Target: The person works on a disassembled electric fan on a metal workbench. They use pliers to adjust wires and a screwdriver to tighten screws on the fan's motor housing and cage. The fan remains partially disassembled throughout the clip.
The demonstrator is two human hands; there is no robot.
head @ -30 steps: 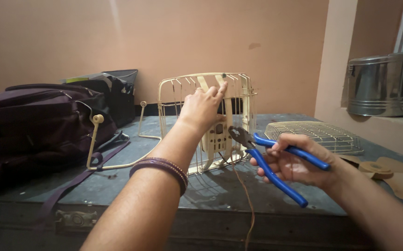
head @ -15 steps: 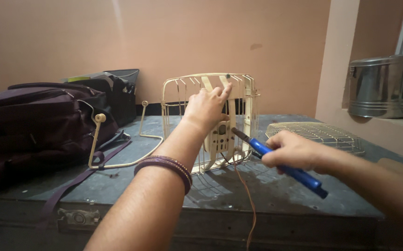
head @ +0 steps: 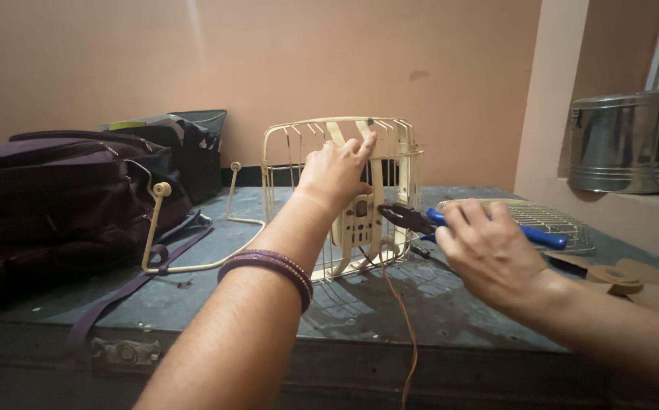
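Observation:
A cream wire fan cage [head: 398,163] stands upright on the grey table [head: 193,292], its motor housing facing me. My left hand [head: 335,173] grips the cage's upper bars and holds it steady. My right hand [head: 489,250] holds blue-handled pliers [head: 432,220], their dark jaws pointing left at the lower right of the housing. A thin brown cord [head: 404,319] trails from the cage toward the table's front edge. Purple bangles circle my left forearm.
A dark purple backpack [head: 56,197] and a black bag [head: 193,148] lie at the left. A cream wire stand [head: 164,228] sits beside the cage. A flat wire grille [head: 550,220] and brown fan blades [head: 633,277] lie at the right. A steel drum [head: 625,140] sits on a ledge.
My right hand has closed over the pliers and brought their jaws left against the cage's housing. My left hand has stayed on the cage's top.

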